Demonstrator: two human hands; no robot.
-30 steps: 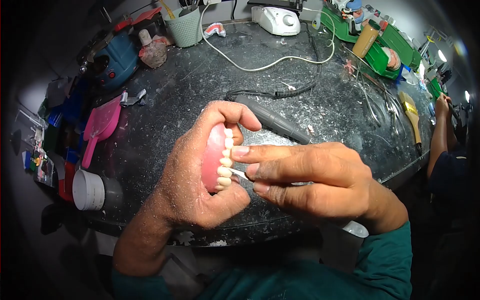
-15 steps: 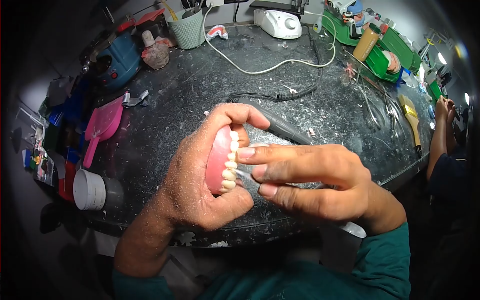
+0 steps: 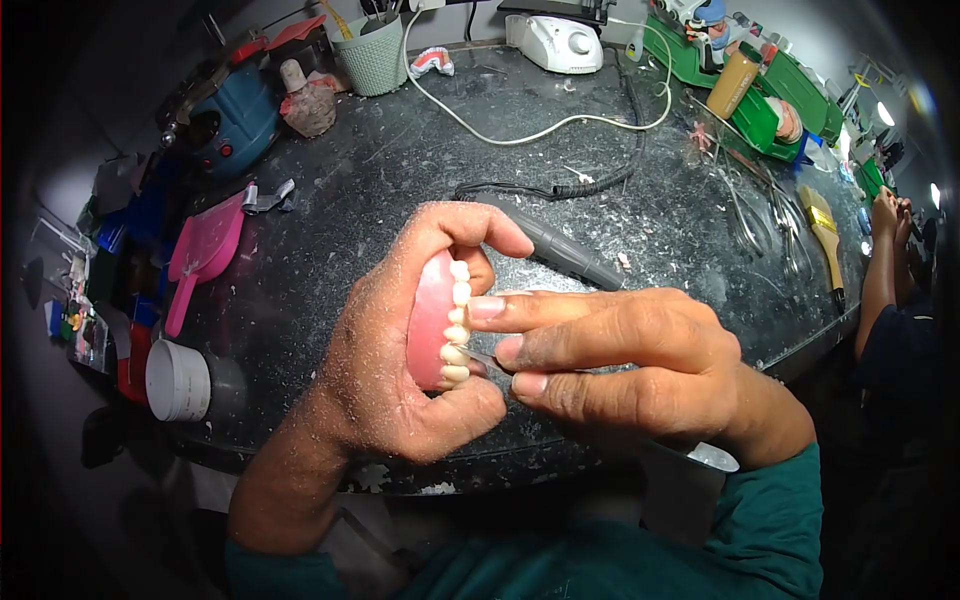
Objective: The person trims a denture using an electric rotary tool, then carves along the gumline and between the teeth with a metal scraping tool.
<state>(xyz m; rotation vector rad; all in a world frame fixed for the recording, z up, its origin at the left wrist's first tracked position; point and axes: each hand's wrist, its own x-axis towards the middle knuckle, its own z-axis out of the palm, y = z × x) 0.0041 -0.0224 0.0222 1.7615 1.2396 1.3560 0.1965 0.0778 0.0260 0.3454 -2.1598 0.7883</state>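
A pink denture (image 3: 430, 320) with a row of cream-coloured teeth sits in my left hand (image 3: 365, 350), which is dusted with pale powder and curled around its pink base. My right hand (image 3: 650, 365) pinches a thin, pointed tool (image 3: 483, 357) between thumb and fingers. The tool's tip touches the gap between two lower teeth, and one fingertip lies against the teeth above. Most of the tool is hidden in the right hand, so its exact kind is unclear. Behind both hands, a dark grey rotary handpiece (image 3: 570, 256) lies on the bench.
The dusty black bench (image 3: 340, 200) holds a white control box (image 3: 560, 45), a cable and a woven basket (image 3: 375, 60). A pink dustpan (image 3: 207, 245) and white tub (image 3: 178, 380) are left; a brush (image 3: 822, 235) and green trays (image 3: 760, 125) right. Another person's arms (image 3: 882, 245) show far right.
The denture and my left hand have shifted slightly left. The tool tip has moved with them and still touches the teeth; both grips look the same.
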